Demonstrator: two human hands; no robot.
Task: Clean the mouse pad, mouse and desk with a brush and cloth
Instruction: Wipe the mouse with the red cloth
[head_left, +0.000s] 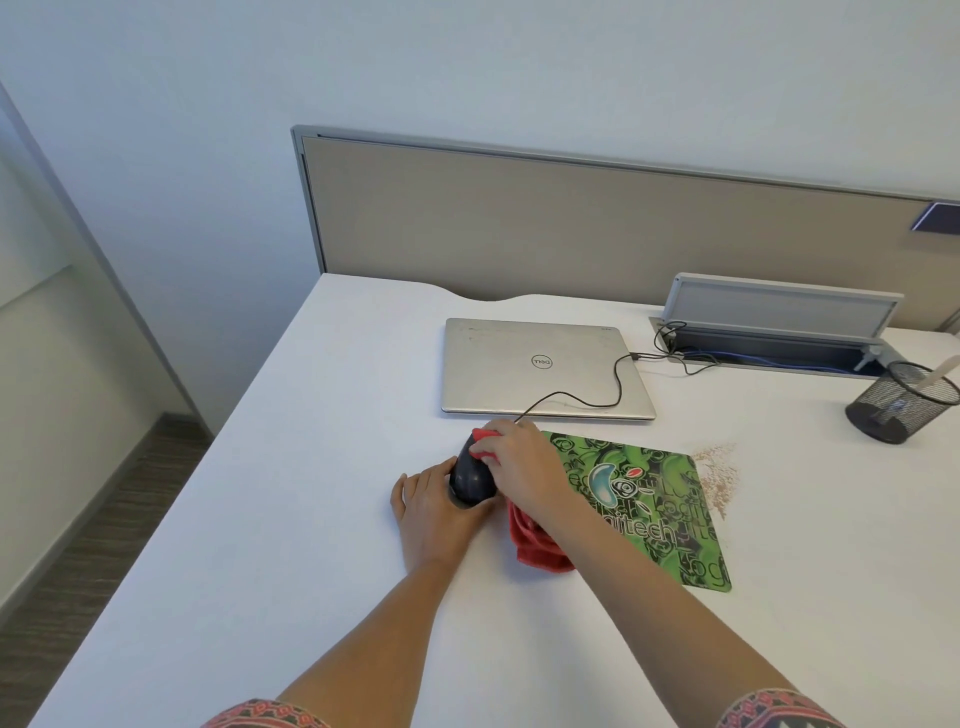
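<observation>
1. Hidden: our forearms run up from the bottom edge, patterned sleeves (262, 714) cut off there. Right palm and fingertips are buried in the red cloth (537, 545); the mouse's (470, 480) front is under the cloth.
2. Left hand (431, 512) lies on the desk (260, 519), fingers loosely curled against the mouse's left side, bracing it.
3. Right hand (522, 462) is closed over a bunched part of the cloth, pressing it on the mouse's top; the rest hangs under the wrist.
4. Mouse sits just left of the green mouse pad (654, 509), off it.
5. Crumbs (719, 475) lie by the pad's far right corner.
6. Mouse cable (587, 400) crosses the closed laptop (540, 366).
7. Far right: mesh pen cup (901, 402), partly cut off; contents unclear.
</observation>
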